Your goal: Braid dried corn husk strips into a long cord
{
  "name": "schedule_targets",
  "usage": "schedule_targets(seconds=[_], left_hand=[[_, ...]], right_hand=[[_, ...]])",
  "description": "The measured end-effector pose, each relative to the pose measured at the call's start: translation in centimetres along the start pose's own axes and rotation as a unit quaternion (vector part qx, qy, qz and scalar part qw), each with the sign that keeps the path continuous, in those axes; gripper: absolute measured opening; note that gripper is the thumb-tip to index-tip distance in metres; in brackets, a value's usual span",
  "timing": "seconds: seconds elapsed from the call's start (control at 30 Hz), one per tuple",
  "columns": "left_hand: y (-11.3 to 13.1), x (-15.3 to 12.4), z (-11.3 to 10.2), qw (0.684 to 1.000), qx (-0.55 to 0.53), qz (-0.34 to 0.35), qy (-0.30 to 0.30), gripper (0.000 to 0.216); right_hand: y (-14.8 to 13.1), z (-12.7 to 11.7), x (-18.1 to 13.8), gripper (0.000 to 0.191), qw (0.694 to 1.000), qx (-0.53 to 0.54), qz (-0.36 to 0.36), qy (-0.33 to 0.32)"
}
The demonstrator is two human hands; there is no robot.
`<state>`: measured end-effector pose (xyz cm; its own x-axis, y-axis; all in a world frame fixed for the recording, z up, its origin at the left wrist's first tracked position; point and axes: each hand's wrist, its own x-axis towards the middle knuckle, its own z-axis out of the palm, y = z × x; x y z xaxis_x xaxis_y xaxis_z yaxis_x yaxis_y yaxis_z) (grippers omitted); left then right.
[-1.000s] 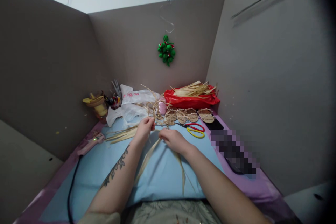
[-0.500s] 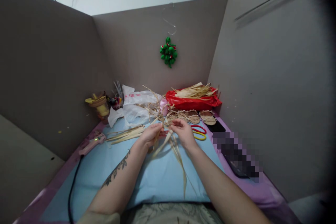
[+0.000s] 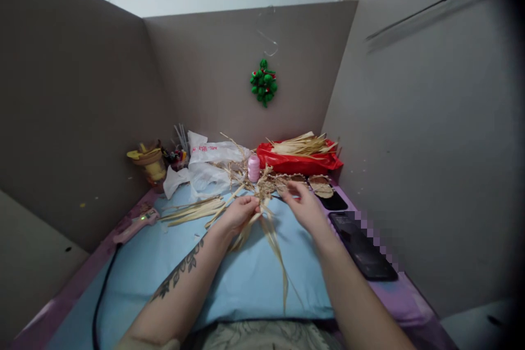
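My left hand (image 3: 243,213) is closed in a pinch on a bundle of pale dried straw strips (image 3: 274,238). Several strips trail down from the fingertips over the blue cloth, and a braided straw piece (image 3: 265,186) stands just above the pinch. Right of it, my right hand (image 3: 302,205) has curled fingers. A dark blade tip of scissors (image 3: 278,197) pokes out at its left side; the hand hides the handles. Behind the fingers lie round woven straw pieces (image 3: 322,186).
A pink thread spool (image 3: 254,168) stands behind the hands, beside white plastic bags (image 3: 211,167). A red bag (image 3: 287,163) of straw lies at the back right. Loose strips (image 3: 192,211) and a corded pink tool (image 3: 137,225) lie left, phones (image 3: 363,246) right.
My right hand has left the straw strips and moved right, onto the scissors, whose red and yellow handles were visible before. My left hand keeps its pinch on the strips.
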<state>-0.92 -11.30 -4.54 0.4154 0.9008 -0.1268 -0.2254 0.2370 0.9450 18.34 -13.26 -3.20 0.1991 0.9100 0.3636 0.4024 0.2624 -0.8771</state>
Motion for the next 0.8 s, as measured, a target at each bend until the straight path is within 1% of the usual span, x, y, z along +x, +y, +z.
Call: schedule_targets(seconds=[0.07, 0.1, 0.17, 0.2, 0.27, 0.3, 0.37, 0.47, 0.53, 0.67, 0.8], left_hand=[[-0.1, 0.1, -0.4, 1.000, 0.002, 0.005, -0.002, 0.032], [-0.1, 0.2, -0.5, 1.000, 0.003, 0.009, -0.002, 0.033], [-0.2, 0.3, -0.6, 1.000, 0.003, 0.015, -0.002, 0.032], [-0.3, 0.3, -0.6, 1.000, 0.003, 0.017, -0.002, 0.032], [-0.3, 0.3, -0.4, 1.000, 0.003, 0.015, -0.003, 0.032], [-0.2, 0.3, -0.3, 1.000, 0.003, 0.013, -0.003, 0.032], [-0.1, 0.2, -0.1, 1.000, 0.004, 0.009, -0.002, 0.033], [0.0, 0.2, -0.1, 1.000, 0.003, 0.016, 0.000, 0.031], [-0.1, 0.2, -0.3, 1.000, 0.008, 0.019, 0.001, 0.031], [-0.5, 0.5, -0.6, 1.000, 0.026, 0.009, 0.000, 0.031], [-0.7, 0.6, -0.7, 0.999, 0.032, 0.014, 0.001, 0.029]], right_hand=[[0.6, -4.0, -0.5, 0.037, 0.988, -0.148, -0.009, 0.033], [1.3, -5.9, -0.8, 0.036, 0.975, -0.215, 0.008, 0.051], [3.1, -9.2, -1.8, 0.043, 0.934, -0.349, 0.060, 0.037], [4.2, -10.4, -2.4, 0.051, 0.911, -0.401, 0.088, 0.021], [6.2, -11.6, -3.4, 0.065, 0.869, -0.472, 0.147, -0.020], [7.0, -11.8, -3.8, 0.070, 0.856, -0.488, 0.163, -0.045], [8.1, -11.6, -4.3, 0.075, 0.841, -0.505, 0.180, -0.072], [8.6, -11.0, -4.6, 0.080, 0.828, -0.528, 0.173, -0.071], [8.7, -10.8, -4.6, 0.083, 0.826, -0.537, 0.163, -0.061], [8.8, -10.8, -4.7, 0.085, 0.829, -0.536, 0.151, -0.051], [8.9, -10.9, -5.0, 0.086, 0.833, -0.532, 0.138, -0.061]])
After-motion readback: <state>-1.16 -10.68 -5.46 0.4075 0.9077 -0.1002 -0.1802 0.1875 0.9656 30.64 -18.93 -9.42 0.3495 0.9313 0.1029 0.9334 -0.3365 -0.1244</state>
